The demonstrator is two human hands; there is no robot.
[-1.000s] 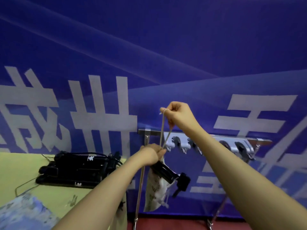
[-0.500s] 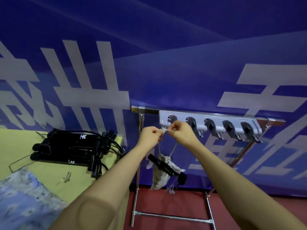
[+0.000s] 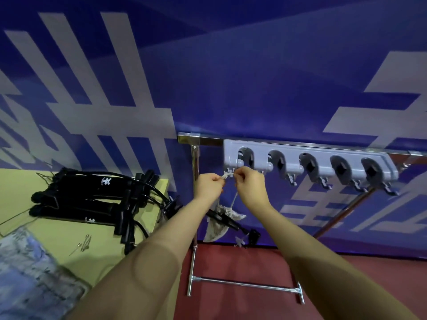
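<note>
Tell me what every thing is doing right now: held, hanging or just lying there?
left hand: pinches the white cord.
right hand: pinches the same cord.
white cord: held up at the grey holder's leftmost hook.
cloth bag: hangs from the cord, black handle sticking out.
grey holder: fixed on the metal rack.
black pile: lies on the yellow table.

Polished, shiny metal is seen in the rack frame [image 3: 195,158]; smooth grey plastic in the holder strip [image 3: 261,149] right of centre; soft pale cloth in the pouch [image 3: 216,230]; twisted white fibre in the cord [image 3: 227,175].
</note>
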